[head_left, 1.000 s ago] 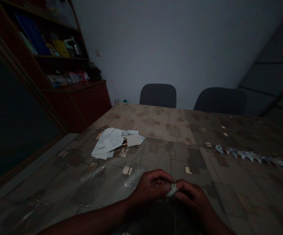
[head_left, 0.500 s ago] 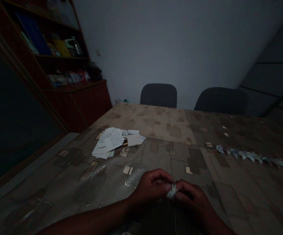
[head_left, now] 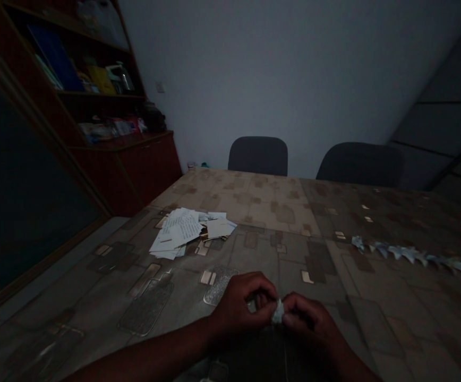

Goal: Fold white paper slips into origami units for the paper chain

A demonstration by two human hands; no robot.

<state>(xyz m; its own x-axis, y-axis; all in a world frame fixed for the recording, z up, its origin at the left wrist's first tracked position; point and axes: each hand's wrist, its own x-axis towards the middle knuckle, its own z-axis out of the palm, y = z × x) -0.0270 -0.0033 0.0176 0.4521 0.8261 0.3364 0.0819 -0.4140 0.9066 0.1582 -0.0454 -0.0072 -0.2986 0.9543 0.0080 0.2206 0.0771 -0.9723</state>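
Note:
Near the table's front edge, my left hand (head_left: 246, 302) and my right hand (head_left: 308, 318) meet around a small folded white paper piece (head_left: 278, 312). The fingertips of both hands pinch it, one hand on each side. Ahead and to the left lies a loose pile of white papers (head_left: 180, 231), some with writing on them. A row of pointed folded paper pieces (head_left: 409, 254) stretches across the right side of the table, apart from my hands.
The table (head_left: 254, 254) has a patterned cover. Beyond its far edge stand two dark chairs (head_left: 258, 155) against a wall. A red-brown cabinet (head_left: 151, 167) with filled shelves is at the left. A small glass (head_left: 191, 165) shows by the far left corner.
The folded piece has turned a little between my fingers and shows narrower. My left fingers have shifted slightly, with a wider gap inside their curl. The papers have not moved.

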